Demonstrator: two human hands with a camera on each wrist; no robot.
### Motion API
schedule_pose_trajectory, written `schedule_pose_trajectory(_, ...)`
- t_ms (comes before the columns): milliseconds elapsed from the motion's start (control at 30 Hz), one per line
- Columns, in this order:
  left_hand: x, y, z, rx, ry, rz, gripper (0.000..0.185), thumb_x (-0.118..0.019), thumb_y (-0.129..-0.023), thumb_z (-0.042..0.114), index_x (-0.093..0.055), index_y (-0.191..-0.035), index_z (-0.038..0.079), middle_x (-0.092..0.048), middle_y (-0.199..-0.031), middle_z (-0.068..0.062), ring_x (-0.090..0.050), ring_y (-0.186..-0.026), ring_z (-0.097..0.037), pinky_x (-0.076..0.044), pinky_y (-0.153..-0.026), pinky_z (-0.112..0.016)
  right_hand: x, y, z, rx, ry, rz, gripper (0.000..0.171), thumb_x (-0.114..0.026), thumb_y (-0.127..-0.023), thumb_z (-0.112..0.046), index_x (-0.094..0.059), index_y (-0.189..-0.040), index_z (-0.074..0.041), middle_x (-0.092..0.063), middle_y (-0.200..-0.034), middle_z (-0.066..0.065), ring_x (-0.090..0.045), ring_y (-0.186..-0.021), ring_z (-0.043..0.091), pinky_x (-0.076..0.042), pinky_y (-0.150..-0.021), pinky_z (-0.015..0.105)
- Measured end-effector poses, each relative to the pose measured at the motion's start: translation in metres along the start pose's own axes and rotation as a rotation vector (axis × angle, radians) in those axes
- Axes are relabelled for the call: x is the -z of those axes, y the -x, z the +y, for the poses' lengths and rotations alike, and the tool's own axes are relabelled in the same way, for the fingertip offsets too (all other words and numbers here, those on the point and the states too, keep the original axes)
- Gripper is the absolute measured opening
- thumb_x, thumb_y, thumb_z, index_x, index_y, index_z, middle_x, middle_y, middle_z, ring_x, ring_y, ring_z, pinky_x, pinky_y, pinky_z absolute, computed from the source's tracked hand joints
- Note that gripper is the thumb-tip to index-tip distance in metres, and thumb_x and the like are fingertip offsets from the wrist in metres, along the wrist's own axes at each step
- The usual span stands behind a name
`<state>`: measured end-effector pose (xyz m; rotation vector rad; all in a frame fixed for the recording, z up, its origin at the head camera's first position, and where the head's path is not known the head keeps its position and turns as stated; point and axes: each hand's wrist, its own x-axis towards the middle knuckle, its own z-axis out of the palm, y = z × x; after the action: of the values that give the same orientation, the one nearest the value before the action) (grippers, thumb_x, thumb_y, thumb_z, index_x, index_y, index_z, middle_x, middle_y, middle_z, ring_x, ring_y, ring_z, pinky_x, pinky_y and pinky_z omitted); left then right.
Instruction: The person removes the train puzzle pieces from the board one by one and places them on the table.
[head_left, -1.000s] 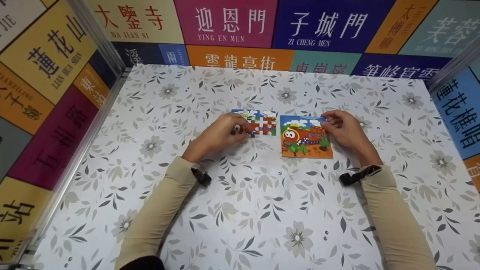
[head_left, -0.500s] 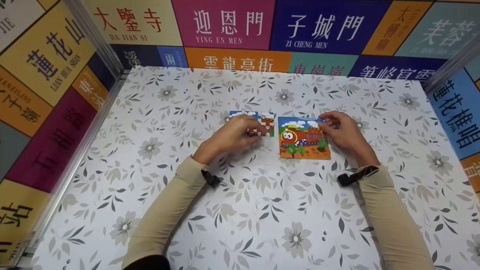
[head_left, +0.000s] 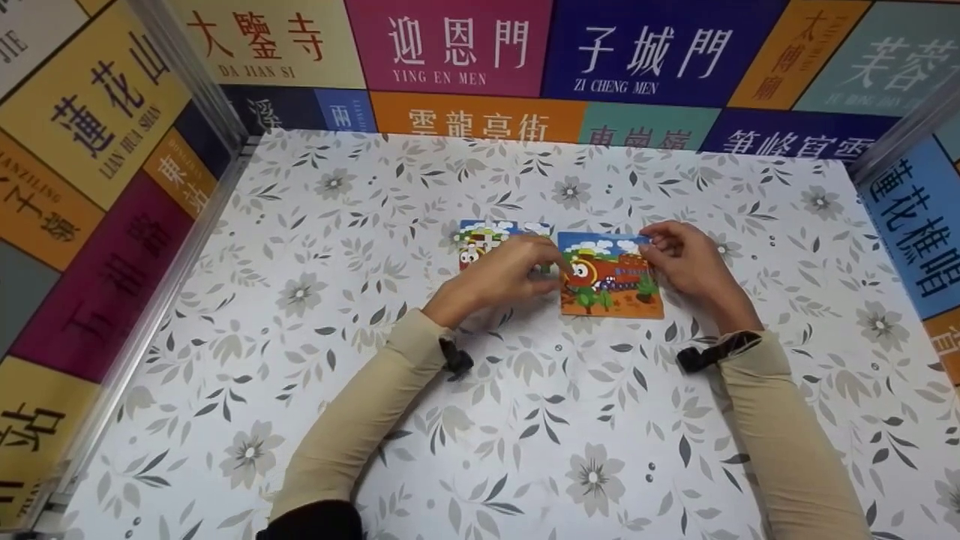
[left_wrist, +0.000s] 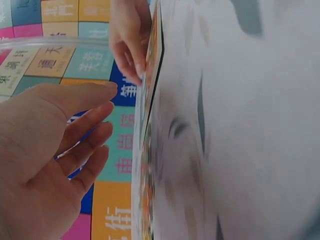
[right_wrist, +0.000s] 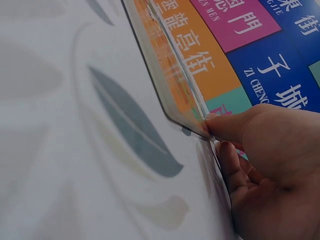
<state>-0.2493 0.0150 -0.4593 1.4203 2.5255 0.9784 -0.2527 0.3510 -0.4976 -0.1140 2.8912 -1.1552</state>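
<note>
A square train picture board [head_left: 611,279] lies on the patterned table in the head view, showing a red engine, blue sky and orange ground. My right hand [head_left: 686,259] pinches its far right corner; in the right wrist view the thumb [right_wrist: 227,127] is on the board's edge. My left hand [head_left: 510,274] hovers at the board's left edge, fingers loosely bent and nothing between them, as the left wrist view also shows. Behind that hand lies a second train picture [head_left: 480,236], with white gaps between its jigsaw pieces, partly hidden by the hand.
The white table [head_left: 525,420] has a grey leaf and flower print. Colourful panels with large characters [head_left: 457,45] stand along its back and sides. Metal strips [head_left: 232,150] run along the left edge and corner.
My left hand has moved right, across the jigsaw picture to the left edge of the train picture board, uncovering the jigsaw's left part. The right hand has stayed at the board's corner.
</note>
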Motion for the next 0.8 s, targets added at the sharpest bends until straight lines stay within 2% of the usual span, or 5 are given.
schedule_pose_trajectory(100,-0.007,-0.009,0.004,-0.007,-0.008,-0.036,0.021,-0.072,-0.093,0.021,-0.076,-0.113,0.018,-0.073,-0.111,0.002,-0.066,-0.106,-0.016,-0.045,-0.102,-0.029,0.000,0.000,0.000,0.004,0.002,0.001,0.036,-0.064,-0.099,-0.034,-0.064,-0.129,-0.015,-0.060,-0.108,0.005,-0.058,-0.093,0.015,-0.045,-0.075,0.014)
schedule_pose_trajectory(233,-0.018,-0.019,0.008,-0.033,0.015,-0.070,0.020,-0.071,-0.094,0.020,-0.075,-0.113,0.015,-0.073,-0.110,-0.001,-0.066,-0.103,-0.017,-0.047,-0.097,-0.029,0.000,0.000,-0.001,0.021,-0.016,0.005,0.035,-0.065,-0.098,-0.032,-0.065,-0.128,-0.014,-0.061,-0.107,0.007,-0.059,-0.092,0.015,-0.045,-0.075,0.012)
schedule_pose_trajectory(333,-0.024,-0.026,0.011,-0.019,0.032,-0.085,0.021,-0.071,-0.094,0.020,-0.074,-0.114,0.014,-0.072,-0.111,-0.002,-0.065,-0.102,-0.017,-0.050,-0.089,-0.027,-0.001,-0.001,0.000,0.032,-0.022,0.012,0.034,-0.065,-0.098,-0.031,-0.065,-0.128,-0.013,-0.062,-0.107,0.007,-0.059,-0.092,0.014,-0.045,-0.075,0.011)
schedule_pose_trajectory(467,-0.031,-0.033,0.018,0.011,0.032,-0.099,0.028,-0.070,-0.095,0.023,-0.071,-0.122,0.016,-0.070,-0.115,0.000,-0.064,-0.102,-0.015,-0.050,-0.087,-0.026,-0.001,-0.001,0.002,0.039,-0.014,0.023,0.035,-0.065,-0.098,-0.031,-0.065,-0.128,-0.013,-0.061,-0.107,0.005,-0.059,-0.091,0.011,-0.044,-0.076,0.011)
schedule_pose_trajectory(800,-0.051,-0.057,0.026,-0.008,-0.066,-0.095,0.040,-0.070,-0.094,0.027,-0.066,-0.132,0.017,-0.064,-0.125,0.002,-0.055,-0.116,-0.013,-0.042,-0.103,-0.025,-0.001,-0.002,0.004,0.048,-0.011,0.021,0.035,-0.066,-0.098,-0.032,-0.066,-0.127,-0.013,-0.063,-0.106,0.005,-0.060,-0.089,0.008,-0.045,-0.075,0.011)
